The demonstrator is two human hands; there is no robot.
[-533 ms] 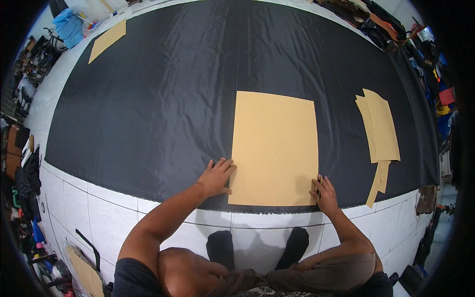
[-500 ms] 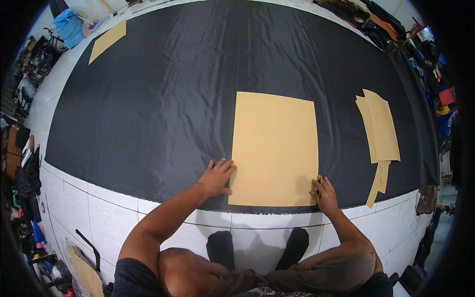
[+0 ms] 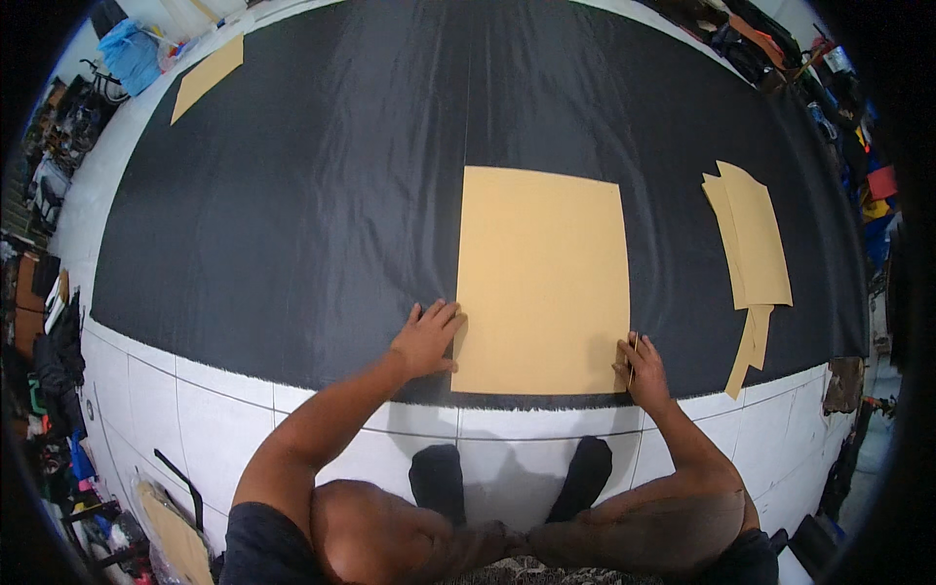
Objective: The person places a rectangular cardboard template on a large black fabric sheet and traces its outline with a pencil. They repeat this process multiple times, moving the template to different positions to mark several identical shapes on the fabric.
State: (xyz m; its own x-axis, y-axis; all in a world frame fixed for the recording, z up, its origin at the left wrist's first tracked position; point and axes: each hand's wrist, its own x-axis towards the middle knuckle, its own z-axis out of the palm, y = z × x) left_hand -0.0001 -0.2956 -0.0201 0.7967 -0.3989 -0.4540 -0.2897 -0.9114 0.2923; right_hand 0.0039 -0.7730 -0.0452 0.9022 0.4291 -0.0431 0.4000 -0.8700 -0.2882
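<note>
A large tan sheet of card (image 3: 541, 278), nearly rectangular, lies flat on a wide black cloth (image 3: 263, 214). My left hand (image 3: 426, 339) rests at its lower left edge, fingers spread and partly on the card. At the lower right edge, my right hand (image 3: 643, 370) has bent fingers with a thin, pen-like stick (image 3: 634, 363) between them. Those fingertips touch the card's edge. What kind of stick it is cannot be made out.
Several tan card pieces (image 3: 756, 234) overlap on the cloth at the right. Another card piece (image 3: 208, 80) lies far left. White floor tiles (image 3: 224, 414) border the cloth, with my dark-covered feet (image 3: 437, 480) on them. Clutter lines both sides, including a blue plastic bag (image 3: 129, 57).
The whole view has shifted a little, so the card and cloth appear slightly higher. Both hands keep their places at the card's edges.
</note>
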